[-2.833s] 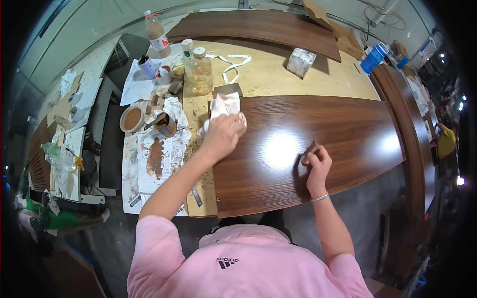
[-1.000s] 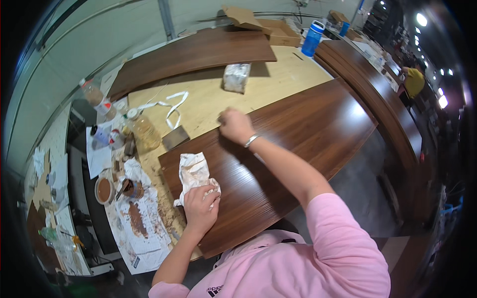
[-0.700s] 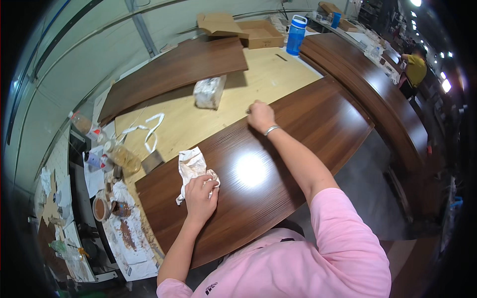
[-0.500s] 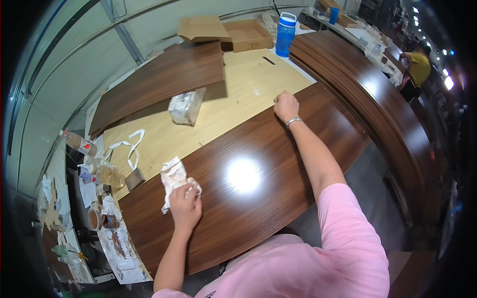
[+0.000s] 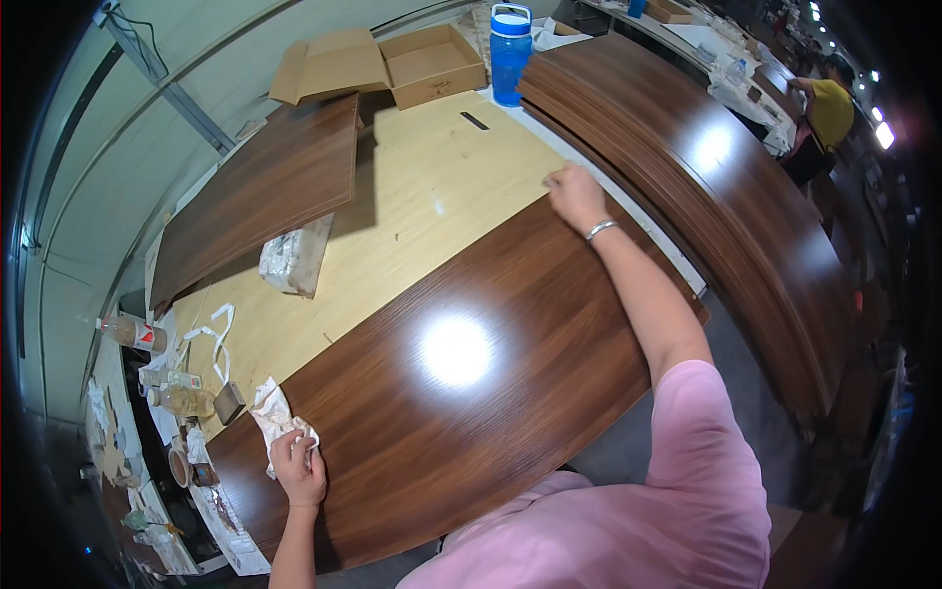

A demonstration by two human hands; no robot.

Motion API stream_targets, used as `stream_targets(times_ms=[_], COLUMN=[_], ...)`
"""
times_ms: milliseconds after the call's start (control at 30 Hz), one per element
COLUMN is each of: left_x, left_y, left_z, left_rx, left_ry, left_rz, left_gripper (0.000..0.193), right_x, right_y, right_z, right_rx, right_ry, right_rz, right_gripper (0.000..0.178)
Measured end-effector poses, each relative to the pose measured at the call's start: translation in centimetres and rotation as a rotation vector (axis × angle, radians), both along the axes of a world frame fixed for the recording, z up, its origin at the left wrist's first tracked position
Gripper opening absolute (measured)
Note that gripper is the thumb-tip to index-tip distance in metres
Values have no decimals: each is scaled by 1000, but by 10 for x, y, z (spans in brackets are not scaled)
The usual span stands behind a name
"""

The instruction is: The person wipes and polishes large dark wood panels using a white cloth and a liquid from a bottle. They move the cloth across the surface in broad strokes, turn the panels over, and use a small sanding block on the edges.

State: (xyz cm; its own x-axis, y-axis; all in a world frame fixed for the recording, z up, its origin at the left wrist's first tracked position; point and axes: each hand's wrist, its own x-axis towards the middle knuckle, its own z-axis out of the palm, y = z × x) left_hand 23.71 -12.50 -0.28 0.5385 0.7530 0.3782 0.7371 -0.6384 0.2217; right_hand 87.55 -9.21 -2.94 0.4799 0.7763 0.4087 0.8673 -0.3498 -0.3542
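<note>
Head view — white cloth [image 5: 272,412] in left hand [image 5: 300,473], on brown board [image 5: 471,422]

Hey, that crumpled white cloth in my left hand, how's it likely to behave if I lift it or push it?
The white cloth will probably flop, since it lies in loose folds beyond the left hand. It looks thin, so it's likely light. Pushed, it may slide easily, as the brown panel beneath looks smooth and glossy.
</note>
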Motion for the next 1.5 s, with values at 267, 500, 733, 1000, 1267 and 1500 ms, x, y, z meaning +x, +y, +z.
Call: stream_targets(times_ms=[267,500,733,1000,1267,1500], left_x=[-4,-8,-7,-14,-25,-24], left_y=[-1,-1,-2,2,8,12], left_z=[-4,-10,-8,-12,-21,-21], left_rx=[-66,-59,-71,-96,-72,-59], left_ry=[46,42,23,30,70,97], left_rz=[65,96,93,78,57,13], left_gripper=[21,21,20,19,20,20], right_x=[78,92,98,78,38,4], right_y=[-9,-31,-107,-234,-364,-388], right_z=[22,18,14,21,36,13], right_rx=[100,-108,-153,-109,-97,258], right_ry=[137,599,587,596,510,402], right_rz=[-123,18,107,80,-33,-280], right_gripper=[14,20,23,27,29,23])
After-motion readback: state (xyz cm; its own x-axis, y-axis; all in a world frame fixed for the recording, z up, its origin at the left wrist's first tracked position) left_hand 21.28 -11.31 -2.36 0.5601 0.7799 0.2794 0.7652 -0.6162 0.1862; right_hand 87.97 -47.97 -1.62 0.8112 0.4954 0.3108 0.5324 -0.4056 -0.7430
